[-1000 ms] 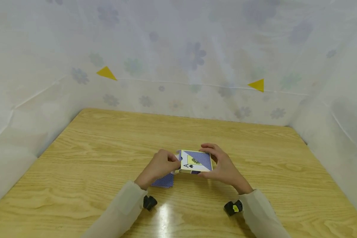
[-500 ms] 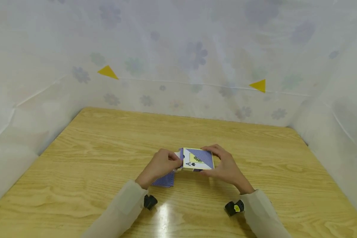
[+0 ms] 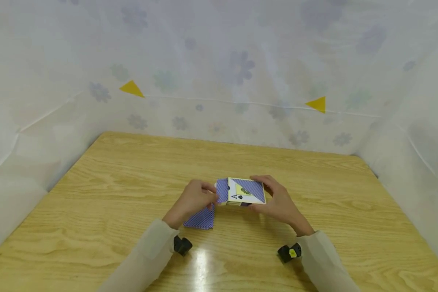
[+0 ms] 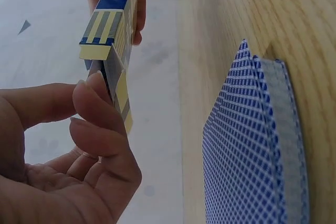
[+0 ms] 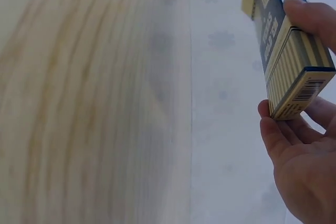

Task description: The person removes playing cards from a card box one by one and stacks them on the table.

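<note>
My right hand point(image 3: 279, 202) grips the right end of a card box point(image 3: 246, 190) printed with an ace of spades, fingers on the far side and thumb near. In the right wrist view the box point(image 5: 289, 51) shows stripes and a barcode end. Blue-patterned playing cards point(image 3: 222, 190) jut from its left end. Fingertips of my left hand point(image 3: 193, 198) pinch at these cards; in the left wrist view they meet right at the mouth, beside its folded-out flaps point(image 4: 122, 95). Below my left hand, a stack of blue-backed cards point(image 3: 200, 219) lies on the table, partly covered by it.
The wooden table point(image 3: 131, 170) spreads around both hands. White flowered sheeting point(image 3: 211, 61) hangs behind it and at both sides, with two yellow triangles point(image 3: 315, 104) on the back sheet. Dark wrist cameras point(image 3: 289, 253) sit below the sleeves.
The box has shifted right and slightly away with my right hand, while my left hand has drawn a little left. More of the blue-patterned cards shows outside the box. The stack on the table stays put.
</note>
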`<action>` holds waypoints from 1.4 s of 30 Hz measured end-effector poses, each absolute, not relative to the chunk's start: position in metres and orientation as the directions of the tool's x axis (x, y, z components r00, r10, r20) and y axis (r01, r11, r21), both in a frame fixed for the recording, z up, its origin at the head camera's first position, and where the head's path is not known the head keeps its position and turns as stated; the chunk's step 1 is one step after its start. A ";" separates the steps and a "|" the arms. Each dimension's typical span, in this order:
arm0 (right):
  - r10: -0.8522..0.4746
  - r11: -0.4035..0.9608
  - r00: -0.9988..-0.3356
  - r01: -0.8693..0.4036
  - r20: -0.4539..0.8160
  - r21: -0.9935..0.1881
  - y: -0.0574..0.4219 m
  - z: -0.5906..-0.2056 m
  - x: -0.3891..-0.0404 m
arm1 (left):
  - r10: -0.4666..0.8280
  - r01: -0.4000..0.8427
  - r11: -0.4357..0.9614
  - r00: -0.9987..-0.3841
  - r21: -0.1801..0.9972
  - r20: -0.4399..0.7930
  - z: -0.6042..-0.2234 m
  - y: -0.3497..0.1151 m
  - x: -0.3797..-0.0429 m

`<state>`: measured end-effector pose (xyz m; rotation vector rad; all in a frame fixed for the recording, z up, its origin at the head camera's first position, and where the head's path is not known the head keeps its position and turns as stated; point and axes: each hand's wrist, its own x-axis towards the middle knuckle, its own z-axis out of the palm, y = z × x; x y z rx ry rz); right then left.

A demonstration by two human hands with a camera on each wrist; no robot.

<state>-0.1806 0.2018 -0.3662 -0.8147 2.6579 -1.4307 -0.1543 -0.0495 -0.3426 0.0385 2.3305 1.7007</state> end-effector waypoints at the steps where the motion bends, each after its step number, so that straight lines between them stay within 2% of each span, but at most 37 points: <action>1: -0.448 0.443 -0.864 -0.437 0.229 -0.783 0.202 -0.366 -0.181 | 0.166 -0.133 0.315 -0.967 0.940 -0.193 -0.343 -0.050 -0.154; 8: -0.433 0.426 -0.865 -0.446 0.255 -0.787 0.206 -0.367 -0.183 | 0.156 -0.155 0.306 -0.965 0.939 -0.210 -0.343 -0.049 -0.154; 36: -0.411 0.430 -0.869 -0.452 0.277 -0.781 0.214 -0.365 -0.184 | 0.082 -0.119 0.239 -0.986 0.964 -0.142 -0.339 -0.060 -0.158; 42: -0.388 0.450 -0.876 -0.450 0.285 -0.771 0.216 -0.363 -0.186 | 0.046 -0.119 0.163 -0.991 0.979 -0.129 -0.340 -0.063 -0.160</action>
